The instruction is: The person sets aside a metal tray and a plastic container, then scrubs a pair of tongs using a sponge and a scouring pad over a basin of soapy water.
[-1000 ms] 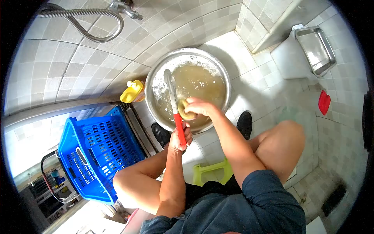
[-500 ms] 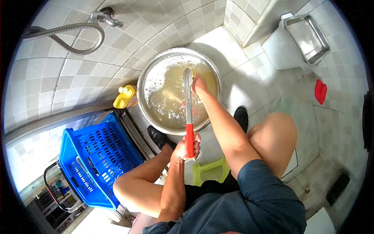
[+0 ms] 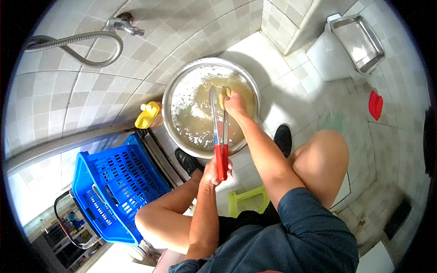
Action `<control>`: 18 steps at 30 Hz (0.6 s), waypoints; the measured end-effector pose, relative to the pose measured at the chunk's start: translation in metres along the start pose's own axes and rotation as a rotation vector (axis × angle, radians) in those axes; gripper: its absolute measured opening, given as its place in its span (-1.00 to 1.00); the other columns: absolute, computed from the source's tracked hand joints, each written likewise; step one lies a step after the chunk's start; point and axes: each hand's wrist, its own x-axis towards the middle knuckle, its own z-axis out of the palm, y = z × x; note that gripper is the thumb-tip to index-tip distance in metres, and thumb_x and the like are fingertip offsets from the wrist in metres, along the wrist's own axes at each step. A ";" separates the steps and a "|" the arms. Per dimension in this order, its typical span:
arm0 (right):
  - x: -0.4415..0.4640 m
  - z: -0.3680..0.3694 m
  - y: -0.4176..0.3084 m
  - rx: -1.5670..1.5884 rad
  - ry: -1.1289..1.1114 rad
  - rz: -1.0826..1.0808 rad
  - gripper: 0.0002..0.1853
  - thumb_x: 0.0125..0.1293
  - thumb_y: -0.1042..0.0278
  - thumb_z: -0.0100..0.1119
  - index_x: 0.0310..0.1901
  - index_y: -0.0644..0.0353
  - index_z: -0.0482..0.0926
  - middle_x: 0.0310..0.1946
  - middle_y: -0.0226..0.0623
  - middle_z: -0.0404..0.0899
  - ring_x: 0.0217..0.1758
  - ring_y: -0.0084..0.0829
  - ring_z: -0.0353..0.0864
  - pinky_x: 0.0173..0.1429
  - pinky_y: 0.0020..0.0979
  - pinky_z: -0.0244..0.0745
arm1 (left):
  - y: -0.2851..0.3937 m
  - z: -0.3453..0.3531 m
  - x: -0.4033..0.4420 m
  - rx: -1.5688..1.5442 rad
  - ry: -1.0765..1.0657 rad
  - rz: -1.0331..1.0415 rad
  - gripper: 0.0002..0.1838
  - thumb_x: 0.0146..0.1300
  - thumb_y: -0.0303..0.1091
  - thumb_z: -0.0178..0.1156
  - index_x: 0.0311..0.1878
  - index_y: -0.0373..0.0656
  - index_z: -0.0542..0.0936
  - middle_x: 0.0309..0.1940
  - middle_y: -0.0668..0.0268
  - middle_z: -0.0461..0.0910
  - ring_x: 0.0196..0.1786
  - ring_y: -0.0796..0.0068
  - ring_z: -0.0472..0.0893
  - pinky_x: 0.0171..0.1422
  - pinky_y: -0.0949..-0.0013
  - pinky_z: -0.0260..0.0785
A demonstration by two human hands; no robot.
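My left hand (image 3: 210, 173) is closed around the red handles of a pair of metal tongs (image 3: 215, 119), which point away from me over a large round metal basin (image 3: 165, 111). The two arms of the tongs stand slightly apart. My right hand (image 3: 236, 105) pinches a yellowish sponge or cloth (image 3: 222, 97) against the far end of the right-hand arm. Cloudy water with white suds (image 3: 182, 95) fills the basin. Something reddish shows under the water, too blurred to name.
A yellow bottle (image 3: 148, 115) stands left of the basin. Nearer to me on the left is a blue plastic basket (image 3: 116, 182). A green stool (image 3: 248, 200) is below me. At right are a white bin (image 3: 325, 59), a metal tray (image 3: 359, 45) and a red object (image 3: 375, 105). A hose (image 3: 91, 36) hangs from the wall tap (image 3: 125, 25).
The tongs have turned and now show both arms spread apart. My right hand has moved slightly, and the yellowish sponge or cloth in it shows more plainly.
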 end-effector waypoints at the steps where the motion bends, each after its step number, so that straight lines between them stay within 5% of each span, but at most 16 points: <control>1: -0.005 -0.004 -0.009 0.001 -0.005 -0.005 -0.73 0.34 0.24 0.11 -0.16 0.31 0.61 -0.30 0.04 0.68 -0.14 -0.03 0.70 -0.01 -0.15 0.54 | 0.005 -0.003 0.001 -0.117 0.019 -0.007 -0.17 0.42 0.42 -0.25 0.31 -0.19 0.38 -0.41 0.16 0.58 -0.63 0.32 0.55 -0.54 0.24 0.57; 3: -0.005 -0.003 -0.010 -0.083 -0.013 0.026 -0.76 0.27 0.34 0.11 -0.10 0.27 0.61 -0.21 0.09 0.67 -0.04 0.08 0.66 0.04 -0.08 0.52 | 0.017 0.004 -0.009 -0.166 0.002 0.107 -0.21 0.42 0.35 -0.09 0.39 -0.16 0.27 -0.34 0.15 0.58 -0.55 0.34 0.58 -0.52 0.22 0.59; 5: -0.006 0.006 -0.004 -0.078 0.002 0.000 -0.73 0.26 0.30 0.17 -0.08 0.27 0.60 -0.19 0.10 0.67 -0.04 0.10 0.66 0.05 -0.06 0.53 | 0.022 0.015 -0.014 0.175 0.072 0.218 -0.29 0.40 0.10 0.16 0.41 -0.16 0.24 -0.27 0.14 0.59 -0.55 0.40 0.58 -0.53 0.28 0.58; 6: -0.006 0.012 0.001 -0.075 0.019 -0.026 -0.70 0.25 0.26 0.24 -0.07 0.27 0.59 -0.18 0.11 0.67 -0.03 0.12 0.66 0.07 -0.04 0.54 | 0.020 0.017 -0.011 0.382 0.130 0.221 -0.30 0.32 -0.18 0.32 0.40 -0.21 0.23 -0.24 0.14 0.59 -0.56 0.45 0.58 -0.55 0.35 0.56; 7: -0.005 0.017 0.007 -0.073 0.016 -0.026 -0.70 0.25 0.26 0.24 -0.07 0.27 0.59 -0.18 0.11 0.67 -0.03 0.12 0.66 0.07 -0.04 0.54 | 0.017 0.020 -0.009 0.466 0.175 0.228 -0.40 0.34 -0.34 0.24 0.37 -0.26 0.25 -0.22 0.11 0.59 -0.57 0.47 0.58 -0.57 0.39 0.54; 9: -0.002 0.026 0.018 -0.073 -0.189 0.007 -0.70 0.25 0.27 0.25 -0.09 0.31 0.58 -0.17 0.12 0.66 -0.03 0.12 0.66 0.07 -0.05 0.54 | 0.009 0.020 -0.003 0.346 0.287 0.237 -0.51 0.37 -0.35 0.16 0.30 -0.29 0.33 -0.30 0.15 0.64 -0.58 0.49 0.59 -0.59 0.43 0.48; 13: 0.002 0.043 0.039 -0.033 -0.116 -0.034 -0.78 0.28 0.30 0.18 -0.14 0.24 0.62 -0.31 0.00 0.68 -0.21 -0.10 0.73 -0.12 -0.15 0.59 | 0.001 0.013 0.003 0.667 0.433 0.247 -0.60 0.39 -0.33 0.15 0.21 -0.31 0.39 -0.32 0.17 0.68 -0.59 0.51 0.58 -0.58 0.41 0.46; 16: 0.016 0.024 0.041 -0.106 -0.088 0.141 -0.58 0.44 -0.02 0.07 -0.18 0.25 0.63 -0.51 -0.11 0.68 -0.55 -0.25 0.69 -0.35 -0.21 0.57 | 0.002 0.013 -0.004 0.748 0.426 0.306 -0.69 0.42 -0.30 0.15 0.11 -0.28 0.46 -0.33 0.20 0.70 -0.59 0.53 0.56 -0.54 0.39 0.43; 17: 0.016 0.016 0.035 -0.002 -0.168 0.251 -0.52 0.42 -0.05 0.03 -0.14 0.28 0.67 -0.25 0.07 0.70 -0.18 -0.01 0.73 0.01 -0.06 0.55 | 0.002 0.010 -0.005 0.750 0.433 0.307 -0.69 0.42 -0.30 0.15 0.11 -0.28 0.46 -0.33 0.20 0.70 -0.59 0.53 0.56 -0.54 0.39 0.43; 18: 0.017 0.013 0.030 0.039 -0.195 0.297 -0.52 0.43 -0.06 0.02 -0.15 0.26 0.68 -0.28 0.06 0.70 -0.24 -0.04 0.74 -0.08 -0.10 0.57 | 0.001 0.007 -0.005 0.711 0.413 0.314 -0.69 0.43 -0.30 0.14 0.11 -0.28 0.46 -0.33 0.20 0.70 -0.59 0.54 0.56 -0.54 0.40 0.42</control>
